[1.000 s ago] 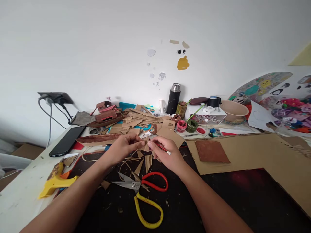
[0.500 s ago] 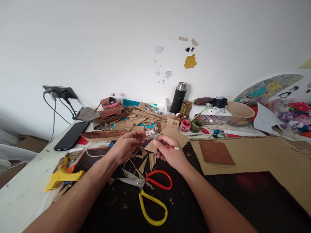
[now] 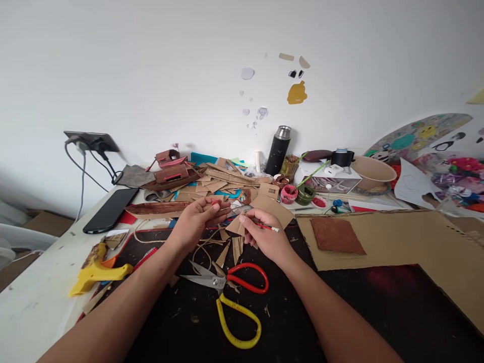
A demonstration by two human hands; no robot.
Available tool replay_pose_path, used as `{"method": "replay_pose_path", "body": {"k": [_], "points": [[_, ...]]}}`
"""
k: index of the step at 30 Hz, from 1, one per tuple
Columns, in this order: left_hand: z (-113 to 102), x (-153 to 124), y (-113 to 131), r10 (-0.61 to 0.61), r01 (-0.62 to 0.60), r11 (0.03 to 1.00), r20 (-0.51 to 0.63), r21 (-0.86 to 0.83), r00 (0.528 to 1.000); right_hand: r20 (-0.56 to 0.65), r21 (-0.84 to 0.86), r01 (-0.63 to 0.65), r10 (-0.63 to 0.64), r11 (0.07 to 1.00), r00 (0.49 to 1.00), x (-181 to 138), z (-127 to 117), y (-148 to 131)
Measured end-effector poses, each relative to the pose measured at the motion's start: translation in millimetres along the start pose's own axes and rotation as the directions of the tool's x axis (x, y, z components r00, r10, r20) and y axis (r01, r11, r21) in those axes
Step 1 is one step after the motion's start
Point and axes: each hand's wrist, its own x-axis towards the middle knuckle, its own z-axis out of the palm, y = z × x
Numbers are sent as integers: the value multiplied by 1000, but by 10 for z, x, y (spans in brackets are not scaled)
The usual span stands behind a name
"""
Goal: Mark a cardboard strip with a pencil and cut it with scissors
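Both my hands meet above the black mat (image 3: 340,307) at the middle of the desk. My right hand (image 3: 264,237) is closed around a red pencil (image 3: 269,228) whose white end points right, and its fingers also pinch a small tan cardboard piece (image 3: 236,227). My left hand (image 3: 198,219) is curled, its fingertips pinched on something small and thin beside that piece; I cannot make out what it is. Loose cardboard slivers (image 3: 230,249) and a loop of string (image 3: 200,249) lie just under the hands.
Scissors with one red and one yellow handle (image 3: 230,292) lie near me. A yellow glue gun (image 3: 96,272) and a black phone (image 3: 109,210) are at left. A large cardboard sheet (image 3: 408,237) with a brown square (image 3: 336,236) fills the right. Cardboard scraps, paint pots and a flask (image 3: 278,150) stand behind.
My hands have stayed together at the same spot; the left fingers shifted slightly on the small piece. The camera drifted a little to the left.
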Motion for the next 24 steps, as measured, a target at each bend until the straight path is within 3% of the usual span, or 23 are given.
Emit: {"method": "replay_pose_path", "body": {"k": [6, 14, 24], "points": [[49, -89, 64, 187, -188, 951, 30, 245, 982, -22, 4, -10, 10, 1000, 1000, 4, 1, 20], [210, -226, 128, 246, -355, 781, 269, 514, 931, -27, 27, -1, 1, 1000, 1000, 21, 11, 16], [204, -209, 82, 291, -437, 679, 330, 590, 898, 0, 71, 35, -35, 997, 999, 22, 37, 38]]}}
